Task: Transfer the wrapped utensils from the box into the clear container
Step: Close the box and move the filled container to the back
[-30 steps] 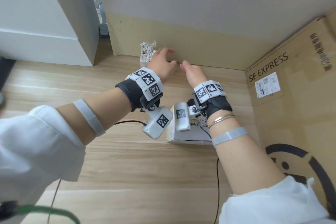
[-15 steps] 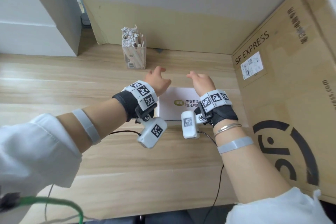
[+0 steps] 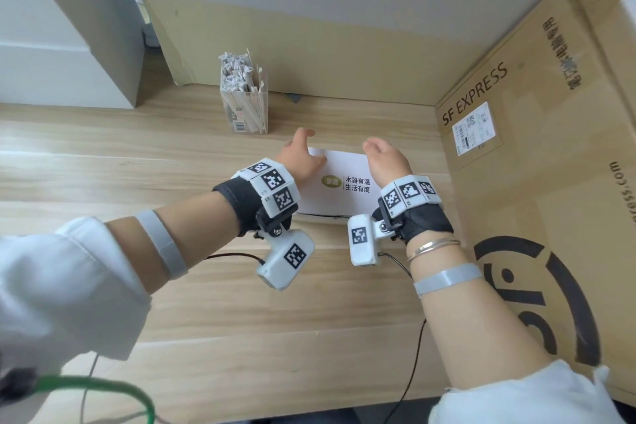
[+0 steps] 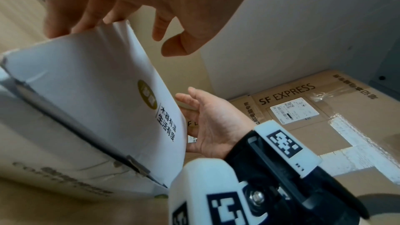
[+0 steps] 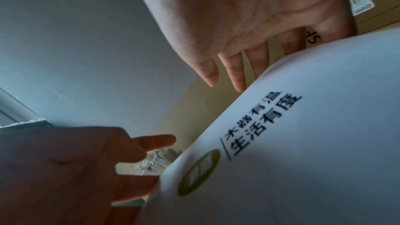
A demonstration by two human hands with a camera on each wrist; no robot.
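Note:
A white box [image 3: 339,194] with black print and a green-gold logo lies on the wooden table, its lid [image 4: 97,83] tilted up. My left hand [image 3: 301,153] touches the lid's far left edge with straight fingers [image 4: 86,11], thumb held apart. My right hand [image 3: 385,158] is at the lid's far right edge, its fingers [image 5: 236,73] reaching behind it, palm open [image 4: 214,122]. The clear container [image 3: 246,103] stands behind the box near the wall, packed with paper-wrapped utensils. What the box holds is hidden by the lid.
Large SF EXPRESS cardboard cartons [image 3: 537,155] wall off the table's right side. A white cabinet [image 3: 58,31] stands at the back left. A beige panel [image 3: 327,55] runs along the back. Cables [image 3: 411,385] trail over the table's near edge.
Both hands have drawn back from the clear container by the wall and now lie on the far edge of the white box's lid. The head view has tilted up.

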